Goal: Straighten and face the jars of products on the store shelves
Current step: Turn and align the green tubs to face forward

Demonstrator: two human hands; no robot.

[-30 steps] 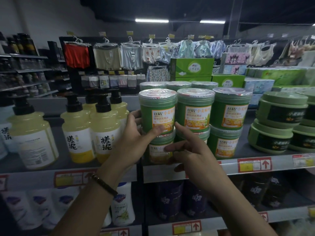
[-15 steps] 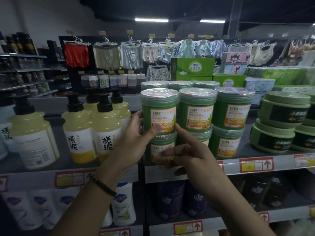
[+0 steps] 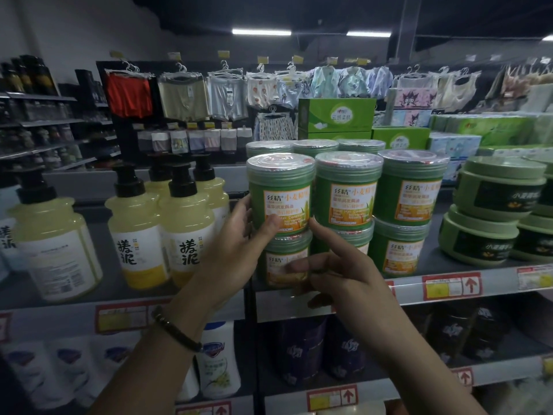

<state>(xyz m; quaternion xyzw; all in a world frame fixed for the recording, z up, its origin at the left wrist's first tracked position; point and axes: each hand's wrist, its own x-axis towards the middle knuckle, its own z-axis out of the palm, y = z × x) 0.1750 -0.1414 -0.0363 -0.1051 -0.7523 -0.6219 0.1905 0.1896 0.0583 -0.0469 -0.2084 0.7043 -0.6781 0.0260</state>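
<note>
Green jars with orange labels stand two high on the shelf (image 3: pixel 493 286). My left hand (image 3: pixel 239 244) grips the upper left jar (image 3: pixel 281 190), thumb across the label's lower edge and fingers round its left side. That jar rests on a lower jar (image 3: pixel 285 265). My right hand (image 3: pixel 338 277) touches both: its forefinger points up to the upper jar's right bottom edge, its thumb lies across the lower jar's label. Beside them stand the middle stack (image 3: pixel 347 190) and the right stack (image 3: pixel 410 187), labels facing front.
Yellow pump bottles (image 3: pixel 134 235) crowd the shelf just left of my left hand. Squat green tubs (image 3: pixel 490 217) are stacked at the right. More green jars (image 3: pixel 314 146) stand behind the front row. Dark jars (image 3: pixel 302 351) sit on the shelf below.
The upper left jar has turned so its label faces more to the front. My right forefinger has risen to the jar's lower right edge. My left hand keeps its grip.
</note>
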